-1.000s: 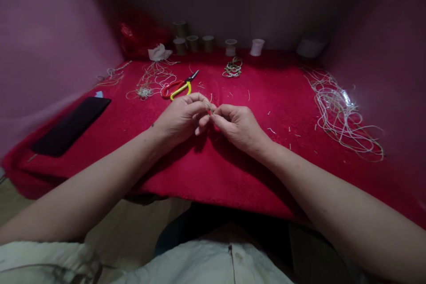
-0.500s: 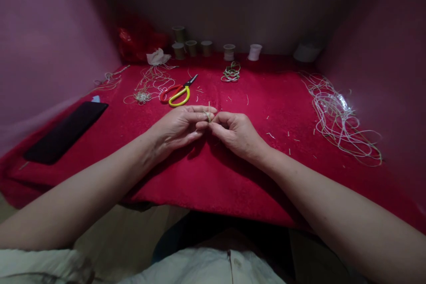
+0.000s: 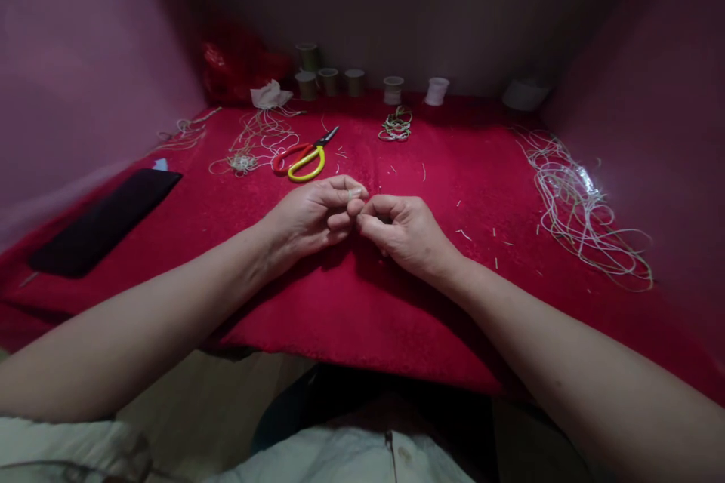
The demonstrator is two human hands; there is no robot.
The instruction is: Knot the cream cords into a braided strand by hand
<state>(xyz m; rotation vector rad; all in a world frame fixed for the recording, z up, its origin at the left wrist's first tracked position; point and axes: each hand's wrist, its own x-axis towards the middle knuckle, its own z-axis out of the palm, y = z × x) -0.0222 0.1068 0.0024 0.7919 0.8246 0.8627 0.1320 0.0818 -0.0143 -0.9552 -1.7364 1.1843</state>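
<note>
My left hand [image 3: 317,213] and my right hand [image 3: 401,228] meet fingertip to fingertip just above the red cloth. Between the left thumb and forefinger a scrap of thin pale-green cord [image 3: 355,194] shows faintly; the fingers hide most of it. The right thumb and forefinger are pinched together beside it, apparently on the same cord, though what lies between them is too small to see clearly. Behind the left hand lie scissors [image 3: 306,164] with one red and one yellow handle loop, blades pointing away to the right.
A red cloth [image 3: 340,302] covers the table. Thread spools [image 3: 355,83] line the back, with a knotted cord bundle [image 3: 396,125] before them. Loose cords [image 3: 583,211] lie right, tangled cords [image 3: 249,155] left, near a dark flat case [image 3: 107,223]. Cord snippets [image 3: 464,234] are scattered about.
The left fingers have curled in, with the forefinger bent over, and the cord that stood up between the hands is now mostly hidden. The right hand stays pinched in nearly the same place.
</note>
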